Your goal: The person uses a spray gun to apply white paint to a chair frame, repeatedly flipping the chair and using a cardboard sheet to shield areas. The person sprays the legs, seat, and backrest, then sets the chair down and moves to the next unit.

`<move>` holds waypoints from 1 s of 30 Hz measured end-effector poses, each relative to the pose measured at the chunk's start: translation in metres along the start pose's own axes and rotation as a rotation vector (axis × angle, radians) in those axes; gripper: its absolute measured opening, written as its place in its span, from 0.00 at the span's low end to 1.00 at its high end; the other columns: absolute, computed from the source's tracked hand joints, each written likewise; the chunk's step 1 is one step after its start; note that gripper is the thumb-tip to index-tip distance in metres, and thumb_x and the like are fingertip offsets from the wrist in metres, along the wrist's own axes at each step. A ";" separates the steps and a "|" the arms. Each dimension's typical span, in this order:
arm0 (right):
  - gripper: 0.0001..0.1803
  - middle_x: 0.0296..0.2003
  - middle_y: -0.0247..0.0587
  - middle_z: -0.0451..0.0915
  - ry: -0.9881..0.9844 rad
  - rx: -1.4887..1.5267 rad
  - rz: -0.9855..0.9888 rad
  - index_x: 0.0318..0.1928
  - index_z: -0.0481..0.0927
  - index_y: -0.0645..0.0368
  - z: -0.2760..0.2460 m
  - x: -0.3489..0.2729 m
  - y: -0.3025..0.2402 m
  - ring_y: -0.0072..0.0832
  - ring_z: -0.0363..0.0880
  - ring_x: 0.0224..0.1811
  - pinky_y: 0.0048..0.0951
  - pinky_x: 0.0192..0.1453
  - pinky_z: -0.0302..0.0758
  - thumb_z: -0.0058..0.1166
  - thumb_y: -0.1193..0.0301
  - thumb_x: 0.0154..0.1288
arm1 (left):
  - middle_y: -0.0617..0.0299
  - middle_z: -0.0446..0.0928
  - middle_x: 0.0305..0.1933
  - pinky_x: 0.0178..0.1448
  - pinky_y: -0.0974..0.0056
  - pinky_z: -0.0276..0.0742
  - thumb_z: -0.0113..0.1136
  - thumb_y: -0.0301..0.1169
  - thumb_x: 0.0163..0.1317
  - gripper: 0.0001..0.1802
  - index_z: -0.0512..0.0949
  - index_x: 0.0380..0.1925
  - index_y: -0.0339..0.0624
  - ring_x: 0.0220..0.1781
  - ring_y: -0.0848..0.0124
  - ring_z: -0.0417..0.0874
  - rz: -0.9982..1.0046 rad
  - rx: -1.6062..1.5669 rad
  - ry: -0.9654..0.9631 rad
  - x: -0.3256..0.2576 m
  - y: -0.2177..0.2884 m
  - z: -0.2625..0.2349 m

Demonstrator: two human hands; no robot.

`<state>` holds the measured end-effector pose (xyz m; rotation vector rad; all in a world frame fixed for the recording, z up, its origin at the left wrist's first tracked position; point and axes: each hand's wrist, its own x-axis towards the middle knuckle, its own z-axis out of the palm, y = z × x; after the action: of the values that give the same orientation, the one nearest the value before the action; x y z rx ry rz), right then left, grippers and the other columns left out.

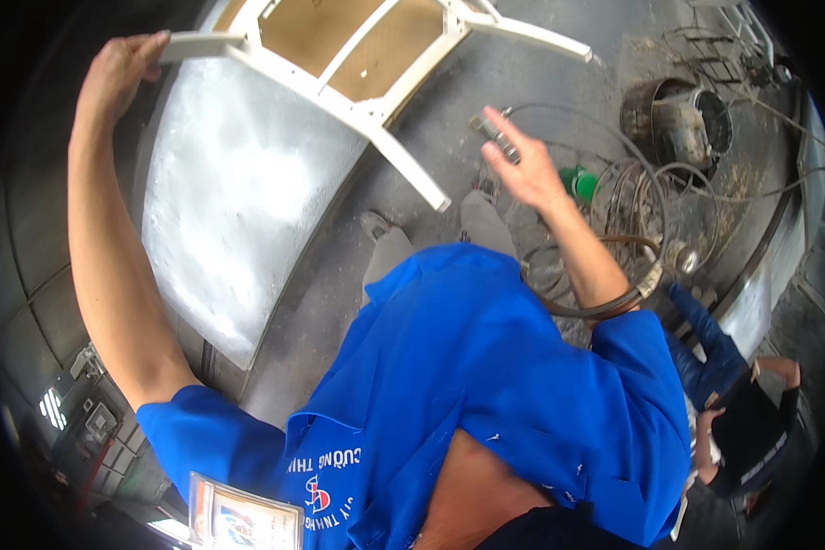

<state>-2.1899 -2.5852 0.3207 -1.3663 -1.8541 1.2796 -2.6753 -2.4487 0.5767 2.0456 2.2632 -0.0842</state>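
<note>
At the upper left, my left hand grips the end of one leg of a white-painted furniture frame. The frame has several splayed legs, crossbars and a tan panel, and looks like an upturned stool or small table. My right hand, right of the frame and apart from it, is wrapped round a small metal spray gun. Part of the gun is hidden by my fingers. A thin dark hose curves away from near the gun toward the right.
A pale, paint-dusted metal sheet stands left of my legs. On the right are a dirty drum, a green container and coiled hoses. Another person in dark clothes is at the lower right.
</note>
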 end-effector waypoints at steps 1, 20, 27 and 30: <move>0.34 0.65 0.55 0.79 -0.034 0.068 0.133 0.78 0.67 0.42 0.001 -0.009 -0.015 0.47 0.78 0.69 0.40 0.72 0.73 0.58 0.56 0.75 | 0.52 0.88 0.37 0.53 0.59 0.79 0.55 0.58 0.72 0.32 0.86 0.54 0.39 0.42 0.65 0.88 0.043 0.065 -0.027 0.002 -0.003 0.000; 0.35 0.61 0.58 0.82 0.105 -0.243 0.055 0.77 0.68 0.44 0.248 0.010 -0.169 0.51 0.79 0.67 0.41 0.69 0.74 0.57 0.49 0.75 | 0.43 0.85 0.38 0.51 0.43 0.77 0.45 0.52 0.77 0.30 0.85 0.34 0.37 0.45 0.49 0.86 -0.584 -0.735 -0.683 -0.472 -0.263 0.607; 0.33 0.45 0.56 0.87 0.160 -0.391 0.093 0.76 0.69 0.44 0.271 0.030 -0.132 0.44 0.87 0.49 0.42 0.56 0.78 0.56 0.49 0.76 | 0.58 0.84 0.28 0.26 0.58 0.73 0.57 0.43 0.75 0.17 0.86 0.42 0.42 0.23 0.66 0.79 -1.412 -1.207 -0.652 -0.629 -0.278 0.601; 0.33 0.44 0.57 0.87 0.218 -0.474 -0.035 0.76 0.70 0.44 0.275 0.039 -0.140 0.45 0.87 0.47 0.41 0.56 0.78 0.56 0.49 0.76 | 0.62 0.82 0.29 0.26 0.61 0.70 0.58 0.41 0.75 0.15 0.85 0.45 0.42 0.24 0.70 0.78 -1.061 -1.097 -0.535 -0.585 -0.291 0.581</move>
<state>-2.4903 -2.6639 0.3218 -1.6228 -2.0900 0.6576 -2.8893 -3.1158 0.0542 0.1965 1.9915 0.3903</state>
